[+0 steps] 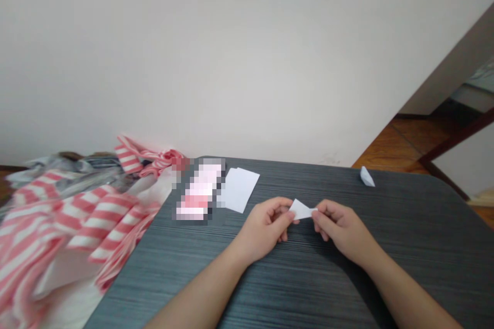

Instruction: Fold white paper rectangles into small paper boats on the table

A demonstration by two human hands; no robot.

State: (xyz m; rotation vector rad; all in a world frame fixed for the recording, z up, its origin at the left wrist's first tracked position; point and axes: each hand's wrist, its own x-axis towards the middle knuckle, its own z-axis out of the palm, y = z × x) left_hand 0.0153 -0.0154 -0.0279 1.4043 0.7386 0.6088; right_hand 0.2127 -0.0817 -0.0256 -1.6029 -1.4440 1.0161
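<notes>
A small folded white paper piece [302, 209] is held just above the dark grey table [405, 247], near its middle. My left hand [268, 226] pinches its left end with thumb and fingers. My right hand [341, 229] pinches its right end, fingers curled. Both forearms reach in from the bottom edge.
A few white paper sheets [241, 188] lie on the table behind my left hand, next to a blurred pink and white object [198, 190]. A small folded white paper shape [366, 176] sits at the far right edge. Red-and-white striped cloth [77, 216] is heaped on the left.
</notes>
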